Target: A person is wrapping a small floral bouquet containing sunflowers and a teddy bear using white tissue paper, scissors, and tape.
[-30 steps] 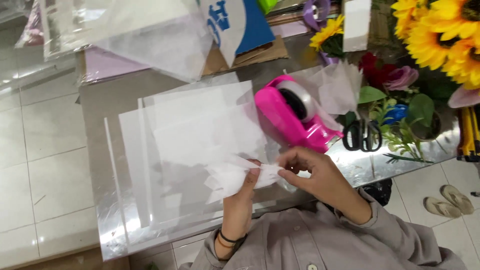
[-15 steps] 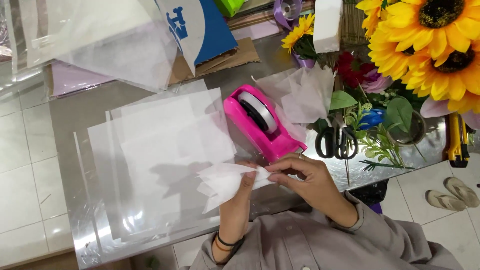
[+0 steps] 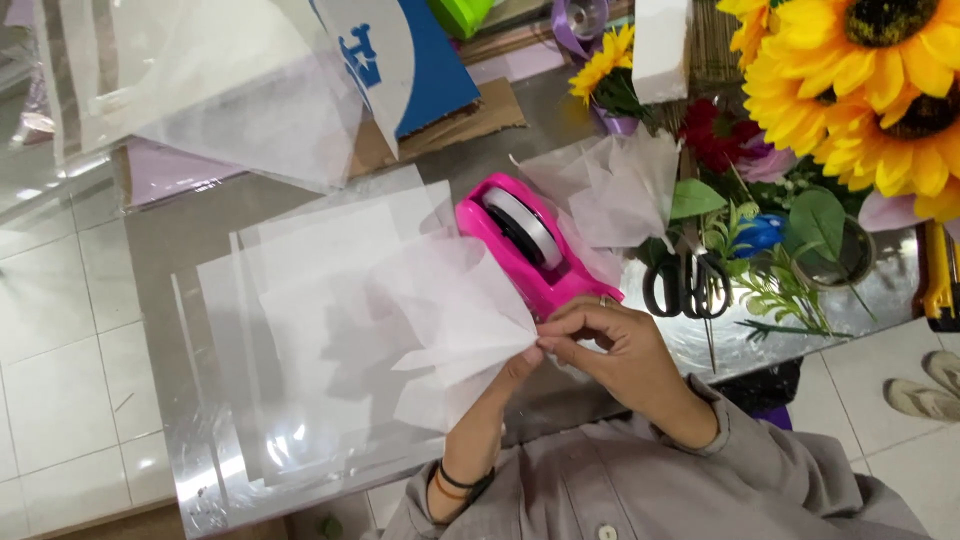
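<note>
A fan of white tissue paper [image 3: 450, 320] was held pinched at its gathered point by both hands, just below the middle of the head view. The right hand [image 3: 610, 345] was closed on that point with its fingertips [image 3: 552, 345] pressed together, and the left hand [image 3: 515, 365] was tucked under the paper, mostly hidden by it, with its thumb and fingers seemingly clamped on the same gather. From the pinch the paper was spread out towards nine o'clock, its folds opened over a stack of clear plastic sheets [image 3: 290, 330] that were laid flat on the shiny table [image 3: 150, 250]. A dark band [image 3: 455, 483] was worn on the left wrist, at six o'clock from the grip.

Just beside the hands, at twelve o'clock, a pink tape dispenser [image 3: 530, 245] was stood on the table, touching the edge of the sheets. At two o'clock from the grip another bunch of white tissue [image 3: 620, 190] was seen, and black scissors [image 3: 685, 285] were laid at three o'clock, near the right hand. Further out at one to two o'clock, yellow sunflowers [image 3: 860, 90] and green leaves [image 3: 790, 250] were crowded together. At eleven o'clock, well apart from the grip, a blue and white card [image 3: 420, 70] was propped above more clear wrapping [image 3: 200, 90]. White floor tiles [image 3: 50, 320] were seen at nine o'clock, past the table edge.
</note>
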